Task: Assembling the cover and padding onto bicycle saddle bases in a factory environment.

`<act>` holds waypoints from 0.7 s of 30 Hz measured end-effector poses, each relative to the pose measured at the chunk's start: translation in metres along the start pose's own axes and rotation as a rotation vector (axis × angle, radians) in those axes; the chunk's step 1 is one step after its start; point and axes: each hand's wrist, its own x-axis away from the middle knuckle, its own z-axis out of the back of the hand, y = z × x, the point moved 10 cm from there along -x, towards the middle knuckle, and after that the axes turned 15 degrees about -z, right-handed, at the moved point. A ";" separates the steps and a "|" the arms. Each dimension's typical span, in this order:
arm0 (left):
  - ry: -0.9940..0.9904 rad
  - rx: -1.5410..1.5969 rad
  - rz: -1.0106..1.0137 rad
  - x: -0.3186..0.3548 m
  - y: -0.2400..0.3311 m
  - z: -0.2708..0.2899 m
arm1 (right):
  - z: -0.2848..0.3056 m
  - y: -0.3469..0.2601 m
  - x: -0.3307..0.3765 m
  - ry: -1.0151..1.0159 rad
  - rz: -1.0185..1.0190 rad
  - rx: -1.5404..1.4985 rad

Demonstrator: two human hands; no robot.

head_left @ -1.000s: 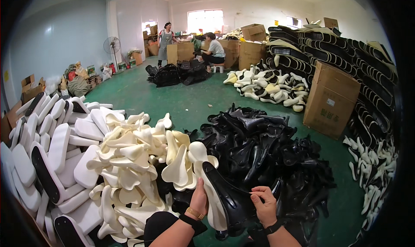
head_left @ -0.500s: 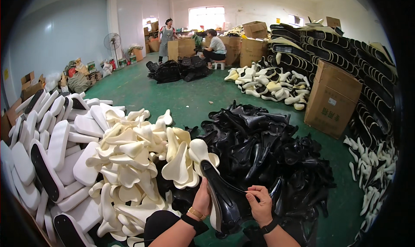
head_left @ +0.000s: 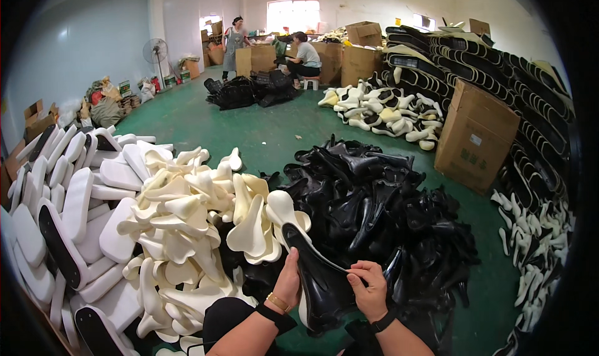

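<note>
— What is being held?
— A black bicycle saddle shell [head_left: 315, 275], nose pointing away, low in the middle of the view. The left hand [head_left: 288, 281] is closed around its left edge; the right hand [head_left: 368, 288] pinches its right rim between thumb and fingers.

— And around it?
— A heap of cream foam saddle pads [head_left: 199, 219] lies to the left, a pile of black shells [head_left: 387, 200] just behind, on the green floor [head_left: 249, 125].
</note>
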 end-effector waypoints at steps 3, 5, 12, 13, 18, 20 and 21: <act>-0.017 -0.239 -0.150 0.001 0.012 -0.006 | -0.001 -0.005 0.002 0.024 0.067 0.047; -0.049 -0.239 -0.122 0.001 0.013 -0.008 | -0.001 -0.007 0.002 0.038 0.077 0.067; -0.004 -0.232 -0.107 0.004 0.010 -0.007 | -0.002 0.001 0.003 0.062 0.044 0.089; 0.007 -0.226 -0.098 0.004 0.007 -0.005 | -0.002 0.002 0.003 0.068 0.043 0.104; 0.040 -0.228 -0.086 0.001 0.002 0.002 | 0.000 0.004 0.000 0.093 0.055 0.146; 0.089 -0.257 -0.057 0.000 -0.002 0.010 | -0.002 -0.002 -0.001 0.083 0.106 0.211; 0.097 -0.250 -0.047 -0.001 -0.002 0.013 | -0.004 -0.004 -0.003 0.074 0.110 0.200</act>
